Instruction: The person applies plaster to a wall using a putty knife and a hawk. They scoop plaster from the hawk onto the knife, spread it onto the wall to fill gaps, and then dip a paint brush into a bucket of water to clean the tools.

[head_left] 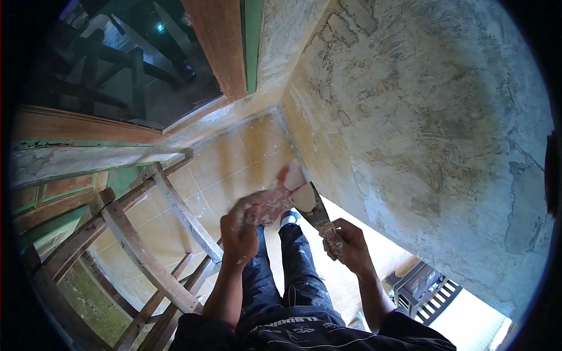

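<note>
My left hand (pixel 240 231) is closed around a flat red scraper (pixel 274 205) smeared with whitish paste; its far end is blurred. In my right hand (pixel 351 248) is a putty knife (pixel 320 215), gripped by its paste-caked handle. A pale lump of putty (pixel 303 198) sits on the knife blade, close beside the red scraper. The two tools meet or nearly meet in front of my legs; I cannot tell whether they touch. To the right rises a patchy, plastered wall (pixel 410 117) with rough and peeling areas.
On the left stands a wooden frame like a ladder or trestle (pixel 143 251), near my left arm. A window with dark glass (pixel 134 76) and a wooden frame is at the upper left. Yellowish floor tiles (pixel 228 169) lie below. A dark slatted wooden bench or chair (pixel 418 286) is at the lower right.
</note>
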